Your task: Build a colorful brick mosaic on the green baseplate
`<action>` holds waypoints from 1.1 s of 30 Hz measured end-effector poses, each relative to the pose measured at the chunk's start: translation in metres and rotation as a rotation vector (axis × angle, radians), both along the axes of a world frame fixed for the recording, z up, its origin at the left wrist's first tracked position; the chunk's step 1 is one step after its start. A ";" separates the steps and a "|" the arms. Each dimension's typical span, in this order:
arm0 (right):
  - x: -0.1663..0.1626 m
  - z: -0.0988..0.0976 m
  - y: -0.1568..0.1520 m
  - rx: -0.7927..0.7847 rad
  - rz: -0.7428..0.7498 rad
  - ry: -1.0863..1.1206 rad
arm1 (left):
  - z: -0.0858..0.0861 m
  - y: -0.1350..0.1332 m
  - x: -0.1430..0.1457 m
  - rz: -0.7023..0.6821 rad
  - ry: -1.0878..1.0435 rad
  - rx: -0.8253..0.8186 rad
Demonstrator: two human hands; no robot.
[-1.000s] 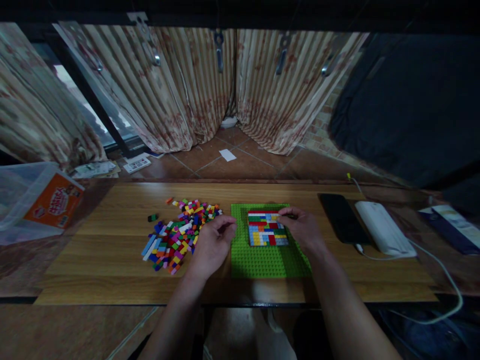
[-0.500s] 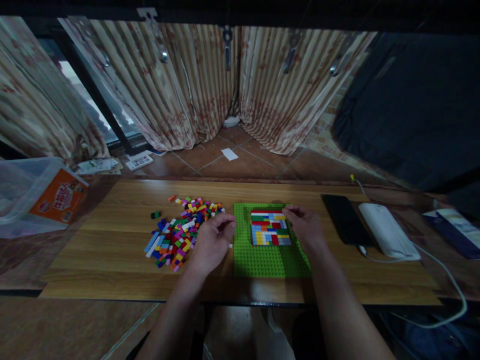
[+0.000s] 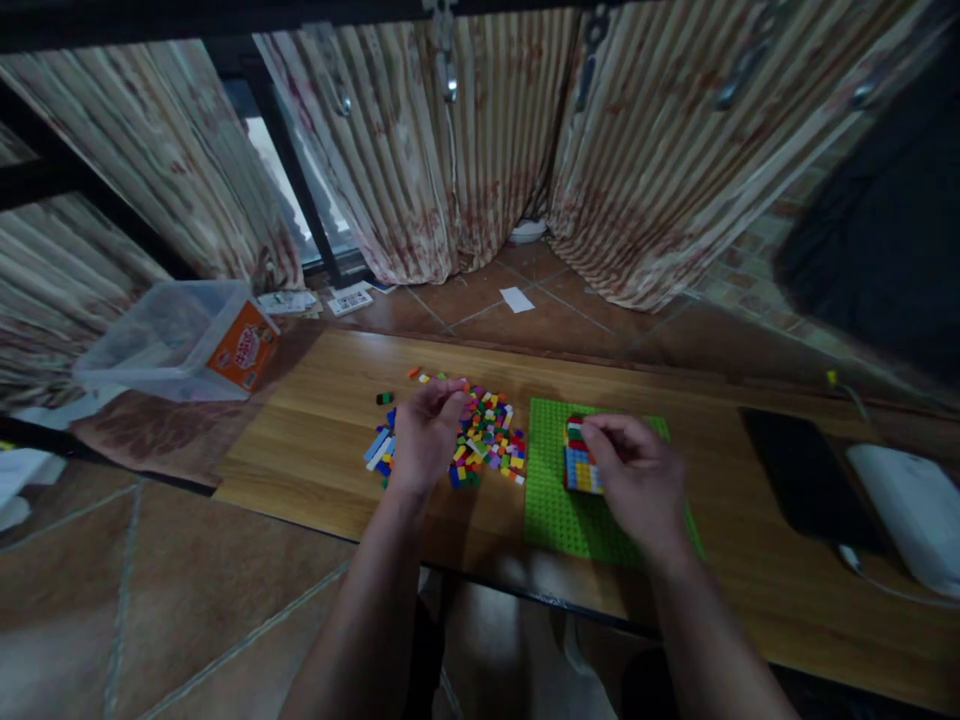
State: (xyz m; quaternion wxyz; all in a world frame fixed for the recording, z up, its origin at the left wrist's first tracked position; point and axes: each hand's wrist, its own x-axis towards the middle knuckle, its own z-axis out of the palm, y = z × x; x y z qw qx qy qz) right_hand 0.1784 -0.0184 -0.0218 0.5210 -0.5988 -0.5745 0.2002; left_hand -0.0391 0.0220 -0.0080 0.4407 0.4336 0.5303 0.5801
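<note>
Hands: 2, both bare, both above the table [image 3: 289, 440].
Left hand [image 3: 425, 440]: 1, over the loose brick pile [image 3: 491, 430], hiding part of it.
Left grip: thumb and fingers curled in close together; cannot tell whether a brick sits between them.
Right hand [image 3: 643, 480]: 1, over the built block [image 3: 579, 472], covering its right portion.
Right grip: thumb and forefinger bent toward each other at the block's upper part; cannot tell whether they pinch a piece.
Baseplate: 1 green studded baseplate [image 3: 547, 525], flat on the table, right of the pile.
Block: 1, on the baseplate; red, white, green, blue and yellow pieces visible; full count hidden by the hand.
Pile: 1, mixed colours; bricks overlap, not countable.
Strays: 1 orange brick [image 3: 414, 372] at the pile's far edge; 1 black-and-green piece [image 3: 385, 398] left of the pile, possibly two joined.
Devices: 2 at the table's right, 1 flat black device [image 3: 806, 475] and 1 white device [image 3: 907, 515] beside it.
Bin: 1 clear plastic bin [image 3: 169, 330], beyond the table's left end, 1 orange label [image 3: 244, 345].
Floor: 1 white sheet [image 3: 517, 300], beyond the table.
</note>
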 end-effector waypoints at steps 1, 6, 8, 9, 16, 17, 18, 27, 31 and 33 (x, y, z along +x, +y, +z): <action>-0.009 0.001 -0.003 0.018 0.096 -0.060 | 0.000 0.000 0.000 -0.002 -0.012 0.002; -0.032 -0.005 -0.009 -0.030 0.384 -0.257 | 0.001 -0.002 -0.002 0.003 -0.017 -0.014; -0.034 -0.009 -0.009 -0.075 0.395 -0.301 | 0.002 -0.001 -0.006 0.012 -0.016 -0.017; -0.035 -0.011 -0.009 -0.094 0.390 -0.332 | 0.003 -0.001 -0.009 0.018 -0.014 -0.012; -0.040 -0.023 -0.007 -0.125 0.338 -0.495 | 0.006 0.002 -0.072 0.240 0.219 -0.056; -0.041 -0.025 -0.006 -0.123 0.344 -0.492 | 0.006 -0.001 -0.084 0.274 0.327 -0.104; -0.042 -0.027 -0.006 -0.120 0.352 -0.486 | 0.005 -0.004 -0.096 0.303 0.442 -0.162; -0.052 -0.036 -0.005 -0.052 0.370 -0.406 | 0.001 -0.027 -0.122 -0.129 0.870 -0.458; -0.050 -0.034 -0.005 -0.014 0.391 -0.395 | 0.003 -0.026 -0.117 -0.227 1.019 -0.528; -0.049 -0.033 -0.005 0.003 0.397 -0.388 | 0.004 -0.025 -0.116 -0.229 1.060 -0.536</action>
